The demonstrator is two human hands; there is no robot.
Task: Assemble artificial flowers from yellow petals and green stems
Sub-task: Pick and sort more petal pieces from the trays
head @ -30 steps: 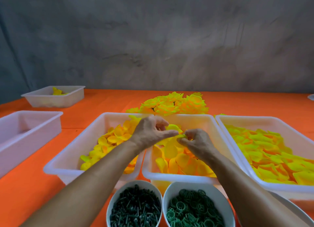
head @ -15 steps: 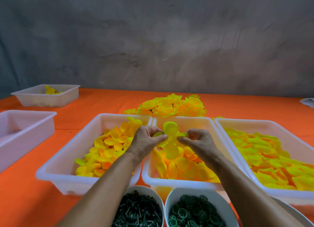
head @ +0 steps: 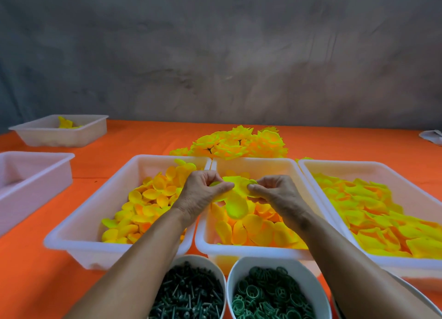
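Yellow fabric petal piece (head: 235, 194) sits at frame centre, above the middle white plastic tray (head: 253, 253) of loose petals, pinched by left hand (head: 203, 194) and right hand (head: 275, 193), fingers clamped on its edges. Round white bowl of dark green stems (head: 189, 292) stands bottom centre. No writing is readable.

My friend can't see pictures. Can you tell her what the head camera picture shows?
Two hands, the left hand and right hand, pinch a yellow petal piece over the middle white tray of petals. More petal trays sit either side on an orange table, finished yellow flowers lie behind, and two bowls of green parts sit in front.
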